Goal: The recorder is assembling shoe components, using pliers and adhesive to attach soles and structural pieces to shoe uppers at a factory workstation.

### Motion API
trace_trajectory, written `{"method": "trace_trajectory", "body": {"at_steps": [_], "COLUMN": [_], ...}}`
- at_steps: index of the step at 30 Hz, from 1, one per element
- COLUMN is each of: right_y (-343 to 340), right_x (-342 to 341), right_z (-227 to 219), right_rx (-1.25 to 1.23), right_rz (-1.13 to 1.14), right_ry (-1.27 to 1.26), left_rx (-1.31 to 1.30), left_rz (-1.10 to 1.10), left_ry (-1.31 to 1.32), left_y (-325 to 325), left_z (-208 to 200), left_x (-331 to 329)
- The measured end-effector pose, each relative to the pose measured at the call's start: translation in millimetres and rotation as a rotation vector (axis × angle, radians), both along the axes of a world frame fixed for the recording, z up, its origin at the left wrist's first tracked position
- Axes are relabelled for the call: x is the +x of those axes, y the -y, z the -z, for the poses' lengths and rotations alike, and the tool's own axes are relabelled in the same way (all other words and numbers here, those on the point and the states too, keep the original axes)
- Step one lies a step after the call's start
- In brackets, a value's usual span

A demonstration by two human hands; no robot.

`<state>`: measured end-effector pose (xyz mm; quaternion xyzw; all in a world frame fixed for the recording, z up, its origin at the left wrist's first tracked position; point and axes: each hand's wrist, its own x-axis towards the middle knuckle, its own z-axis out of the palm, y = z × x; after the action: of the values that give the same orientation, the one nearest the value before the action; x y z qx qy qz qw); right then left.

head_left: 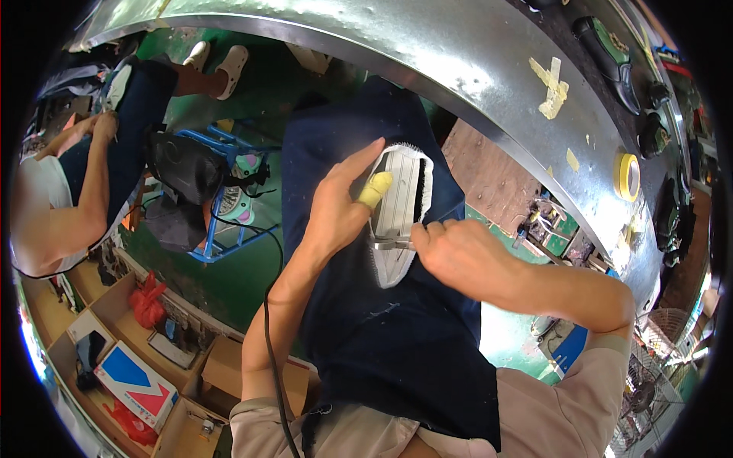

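Sole side up on my dark blue apron (366, 336), a lasted shoe (398, 195) rests over my lap. Its pale, ridged bottom is ringed by a white, frayed turned-in edge, with a dark gap along the right side. My left hand (340, 206) grips its left side, the yellow-wrapped thumb pressing on the bottom and the index finger stretched along the upper rim. In my right hand (466, 256), closed in a fist, is a metal hand tool (391, 244) whose flat end lies across the lower part of the shoe. My fist hides the rest of the tool.
A metal workbench (473, 84) curves across the top and right, bearing a yellow tape roll (628, 177) and dark shoes (607, 57). At left sits another person (84, 175), hands on a shoe, near a blue metal stool (206, 248). Wooden compartments (114, 305) fill the lower left.
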<state>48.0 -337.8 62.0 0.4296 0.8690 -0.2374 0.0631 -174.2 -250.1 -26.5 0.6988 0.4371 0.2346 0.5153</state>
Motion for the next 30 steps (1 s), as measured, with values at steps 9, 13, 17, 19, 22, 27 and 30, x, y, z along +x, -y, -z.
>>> {"method": "trace_trajectory", "body": {"at_steps": [9, 13, 17, 19, 22, 27, 30], "right_y": [33.2, 69.0, 34.9, 27.2, 30.7, 59.4, 42.8], "right_x": [-29.0, -38.8, -0.3, 19.6, 15.1, 11.1, 17.0], "right_z": [31.4, 65.2, 53.6, 57.7, 42.6, 50.6, 29.4], "right_rx": [-0.469, -0.33, -1.235, -1.032, -0.405, -0.356, -0.967], "right_rz": [0.43, 0.616, 0.847, 0.59, 0.255, 0.401, 0.615], "right_ry": [-0.281, -0.489, -0.638, -0.564, -0.298, -0.185, -0.385], "left_rx": [-1.268, -1.094, -0.809, -0.736, -0.571, -0.455, -0.431], "left_rz": [-0.352, -0.238, 0.024, 0.054, 0.053, -0.063, -0.077], "left_ry": [0.822, 0.555, 0.282, 0.25, 0.155, 0.179, 0.417], "left_y": [77.2, 65.4, 50.3, 54.2, 62.6, 90.7, 116.2], "left_z": [11.3, 18.7, 28.4, 39.2, 42.7, 33.9, 34.7], "left_x": [-22.0, -16.4, -20.5, -18.3, -14.4, -8.3, -12.4]}}
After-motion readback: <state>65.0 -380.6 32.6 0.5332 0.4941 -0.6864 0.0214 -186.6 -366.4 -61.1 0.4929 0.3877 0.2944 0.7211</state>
